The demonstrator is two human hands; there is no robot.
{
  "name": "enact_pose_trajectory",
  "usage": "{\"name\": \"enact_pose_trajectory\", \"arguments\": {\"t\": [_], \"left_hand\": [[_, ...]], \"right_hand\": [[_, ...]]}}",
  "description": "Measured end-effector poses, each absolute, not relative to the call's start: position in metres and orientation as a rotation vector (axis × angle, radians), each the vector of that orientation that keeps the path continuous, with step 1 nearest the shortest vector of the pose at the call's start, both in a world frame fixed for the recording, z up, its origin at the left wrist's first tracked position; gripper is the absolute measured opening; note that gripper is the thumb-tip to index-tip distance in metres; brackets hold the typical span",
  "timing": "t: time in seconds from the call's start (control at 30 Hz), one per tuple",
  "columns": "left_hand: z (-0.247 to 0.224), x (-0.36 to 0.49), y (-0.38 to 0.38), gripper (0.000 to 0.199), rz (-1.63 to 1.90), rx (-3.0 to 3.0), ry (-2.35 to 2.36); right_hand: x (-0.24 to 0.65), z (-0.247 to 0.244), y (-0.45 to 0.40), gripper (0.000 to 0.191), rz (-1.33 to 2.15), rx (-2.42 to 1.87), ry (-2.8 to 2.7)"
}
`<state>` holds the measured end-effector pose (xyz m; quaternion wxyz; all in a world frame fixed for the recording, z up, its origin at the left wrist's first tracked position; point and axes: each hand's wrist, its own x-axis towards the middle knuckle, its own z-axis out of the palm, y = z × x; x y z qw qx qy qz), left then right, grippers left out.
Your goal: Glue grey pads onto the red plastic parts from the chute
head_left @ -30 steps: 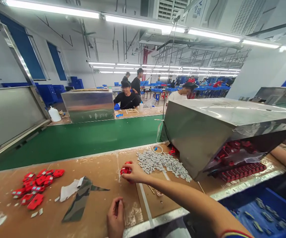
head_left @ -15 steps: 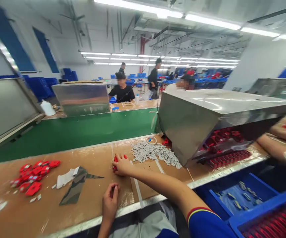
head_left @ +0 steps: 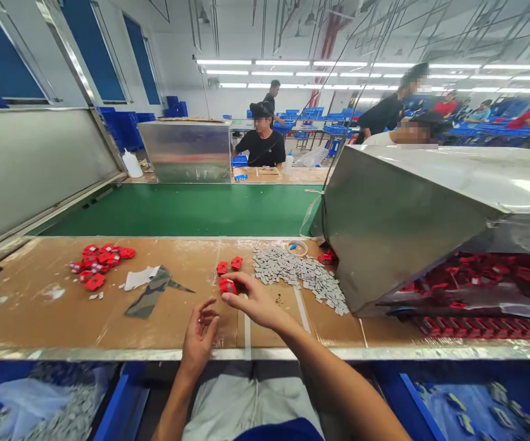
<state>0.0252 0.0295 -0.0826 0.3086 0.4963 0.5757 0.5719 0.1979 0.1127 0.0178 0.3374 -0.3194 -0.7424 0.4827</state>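
Note:
Between the thumb and fingers of my right hand (head_left: 253,300) is a red part (head_left: 228,286), lifted a little over the brown worktop (head_left: 163,331). My left hand (head_left: 199,334) is just to its left, fingers apart and curved, holding nothing. Two more red parts (head_left: 236,263) rest behind the held one. To the right of them spreads a heap of small grey pieces (head_left: 287,269). A pile of red parts (head_left: 99,263) sits at the left, beside a white cloth (head_left: 140,278) and a camouflage cloth strip (head_left: 152,297).
A metal hood (head_left: 397,226) with red parts beneath it stands at the right. Behind the worktop runs a green belt (head_left: 214,208). Blue bins (head_left: 412,398) are below the front edge. A person in black (head_left: 265,144) sits across the belt.
My right hand has picked up a red part and drawn it nearer my left hand. My left hand's fingers have opened more. The view has turned to the right.

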Motion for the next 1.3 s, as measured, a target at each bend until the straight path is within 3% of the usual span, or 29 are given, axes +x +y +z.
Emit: {"name": "enact_pose_trajectory", "arguments": {"t": [0.07, 0.17, 0.33, 0.5, 0.63, 0.8, 1.0, 1.13, 1.3], "left_hand": [[-0.059, 0.038, 0.022, 0.056, 1.498, 1.586, 1.448], [-0.026, 0.056, 0.020, 0.052, 1.374, 2.005, 1.246], [-0.009, 0.079, 0.034, 0.045, 1.254, 2.177, 1.062], [-0.016, 0.088, 0.041, 0.035, 1.196, 2.009, 1.102], [-0.023, 0.090, 0.041, 0.039, 1.137, 1.598, 1.129], [-0.034, 0.100, 0.038, 0.042, 1.125, 0.944, 0.941], [-0.044, 0.102, 0.037, 0.045, 1.090, 0.665, 0.792], [-0.052, 0.090, 0.040, 0.061, 0.950, 0.772, 0.781], [-0.068, 0.083, 0.045, 0.051, 0.817, 0.845, 0.880]], "right_hand": [[0.225, 0.015, 0.085, 0.044, 1.629, -0.681, -1.544], [0.251, 0.006, 0.053, 0.049, 1.894, -0.641, -1.140], [0.263, -0.013, 0.031, 0.056, 1.964, -0.655, -0.809], [0.269, -0.024, 0.028, 0.051, 1.933, -0.775, -0.822], [0.274, -0.027, 0.025, 0.047, 1.798, -0.916, -1.130], [0.269, -0.030, 0.020, 0.022, 1.273, -1.107, -1.443], [0.260, -0.039, 0.019, 0.041, 0.785, -1.248, -1.774], [0.263, -0.046, 0.022, 0.050, 0.748, -1.158, -1.949], [0.283, -0.053, 0.020, 0.046, 0.699, -1.139, -1.857]]}}
